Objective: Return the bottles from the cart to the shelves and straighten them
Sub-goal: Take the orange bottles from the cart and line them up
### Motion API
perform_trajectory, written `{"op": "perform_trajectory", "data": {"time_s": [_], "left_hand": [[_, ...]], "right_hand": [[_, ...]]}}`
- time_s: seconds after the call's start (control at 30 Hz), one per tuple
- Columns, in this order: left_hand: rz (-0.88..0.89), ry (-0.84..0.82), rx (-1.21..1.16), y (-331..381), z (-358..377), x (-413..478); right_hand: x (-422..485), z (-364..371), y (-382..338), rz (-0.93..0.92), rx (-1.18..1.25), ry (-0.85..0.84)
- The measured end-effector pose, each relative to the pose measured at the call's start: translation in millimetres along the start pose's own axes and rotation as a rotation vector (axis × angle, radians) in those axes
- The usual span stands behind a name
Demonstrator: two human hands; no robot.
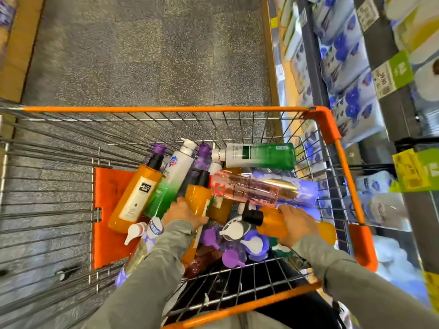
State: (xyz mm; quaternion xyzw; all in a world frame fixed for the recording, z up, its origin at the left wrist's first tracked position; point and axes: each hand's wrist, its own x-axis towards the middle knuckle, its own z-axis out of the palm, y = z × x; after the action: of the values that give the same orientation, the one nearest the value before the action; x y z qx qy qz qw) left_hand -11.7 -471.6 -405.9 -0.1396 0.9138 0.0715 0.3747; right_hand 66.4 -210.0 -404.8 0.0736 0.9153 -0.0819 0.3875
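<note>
Right hand grips an orange pump bottle lying crosswise, pump pointing left; left hand grasps a second orange bottle, cap pointing away.

floor: speckled grey | paper-roll packs: white-blue, stacked right | price tags: green, yellow

Shop aisle, prob. supermarket: wire cart w/ bottles, shelves of wrapped packs, price tags on shelf edges.
</note>
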Motion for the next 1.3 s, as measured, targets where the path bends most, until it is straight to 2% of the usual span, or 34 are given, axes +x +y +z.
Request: {"op": "perform_trajectory", "data": {"time_s": [0.1,0.27,0.4,0.57,0.73,0.97,1.1,1.3], "left_hand": [[0.049,0.055,-0.055,0.2,-3.7,-9.3],[0.127,0.118,-0.194,8.0,-23.0,-27.9],[0.201,0.123,-0.350,20.4,-42.8,-49.4],[0.364,0.079,-0.624,35.4,-60.2,-83.2],[0.478,0.072,-0.852,48.6,-70.0,-113.3],[0.732,0.150,-0.856,61.7,-108.3,-158.2],[0.880,0.089,-0.941,68.2,-137.0,-180.7],[1.001,-0.128,-1.089,56.7,-152.3,-214.4]], "right_hand": [[-6.7,-1.6,1.3,0.009,0.079,0.027],[-23.6,-14.2,-1.4,0.021,0.551,0.160],[-43.3,-41.6,-2.3,-0.107,0.798,0.271],[-74.0,-76.6,-2.8,-0.259,1.116,0.314],[-99.1,-94.4,3.6,-0.349,1.263,0.394],[-142.2,-127.5,1.6,-0.440,1.450,0.542],[-176.5,-145.5,-2.3,-0.507,1.534,0.598],[-239.3,-149.6,-21.6,-0.601,1.714,0.667]]}}
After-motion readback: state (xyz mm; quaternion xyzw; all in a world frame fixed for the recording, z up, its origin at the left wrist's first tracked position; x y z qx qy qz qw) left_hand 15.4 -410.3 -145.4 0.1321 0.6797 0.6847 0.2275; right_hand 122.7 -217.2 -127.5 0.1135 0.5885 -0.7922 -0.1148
